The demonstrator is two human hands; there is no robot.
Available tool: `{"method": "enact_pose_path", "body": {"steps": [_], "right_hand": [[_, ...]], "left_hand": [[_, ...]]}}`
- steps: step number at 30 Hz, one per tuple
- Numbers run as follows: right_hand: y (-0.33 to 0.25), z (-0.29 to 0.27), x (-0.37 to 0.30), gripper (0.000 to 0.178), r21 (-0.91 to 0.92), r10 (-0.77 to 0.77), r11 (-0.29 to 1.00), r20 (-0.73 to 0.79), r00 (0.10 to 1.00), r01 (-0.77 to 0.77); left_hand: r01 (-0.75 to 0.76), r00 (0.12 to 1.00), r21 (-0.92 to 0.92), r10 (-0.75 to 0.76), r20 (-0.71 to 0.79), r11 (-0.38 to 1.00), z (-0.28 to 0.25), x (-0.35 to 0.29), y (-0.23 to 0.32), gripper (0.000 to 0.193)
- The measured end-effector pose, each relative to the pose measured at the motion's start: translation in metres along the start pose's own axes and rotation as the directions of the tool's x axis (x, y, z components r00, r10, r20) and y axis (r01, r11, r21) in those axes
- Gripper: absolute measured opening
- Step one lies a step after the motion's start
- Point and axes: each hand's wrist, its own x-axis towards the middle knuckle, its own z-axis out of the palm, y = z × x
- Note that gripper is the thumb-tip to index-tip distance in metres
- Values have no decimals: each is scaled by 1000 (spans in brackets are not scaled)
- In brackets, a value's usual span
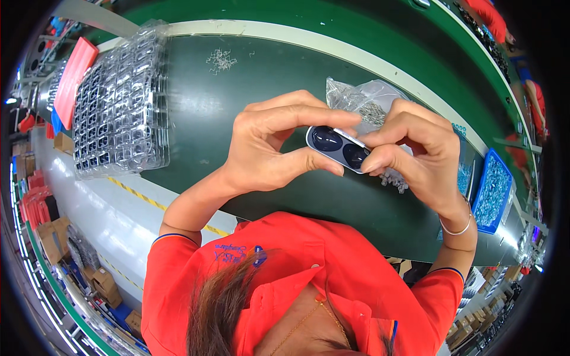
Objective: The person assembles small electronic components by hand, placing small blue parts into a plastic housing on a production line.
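Observation:
A small earbud case is held up over the green bench, its white shell around a glossy dark inside with two oval hollows. My left hand grips its left part, thumb along the lower edge and index finger stretched over the upper one. At the right end, the thumb and bent fingers of my right hand close on the case. Any tiny part between those fingertips is hidden. Just beyond the hands lies a clear plastic bag with thin metal pieces in it. Small greyish parts lie beneath my right hand.
Clear moulded plastic trays are stacked on the left, beside a red sheet-like piece. Tiny bent wire pieces lie scattered at the back. A blue bin of light-blue small parts stands at the right. A pale rail edges the bench's far side.

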Motion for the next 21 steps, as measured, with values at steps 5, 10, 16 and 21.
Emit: {"method": "enact_pose_path", "body": {"steps": [5,10,16,21], "right_hand": [[1,2,-1,12,-97,38,995,28,999,-35],[2,3,-1,8,-332,7,943,47,999,9],[2,7,1,6,-371,-46,927,11,999,47],[2,7,3,5,-359,-74,931,-32,997,58]], "left_hand": [[-47,997,88,42,57,995,-1,0,-3,54],[-50,997,181,37,75,982,-2,-1,-4,51],[-49,996,134,39,74,990,-3,2,-8,50],[-1,998,97,-6,68,995,-4,6,-7,50]]}}
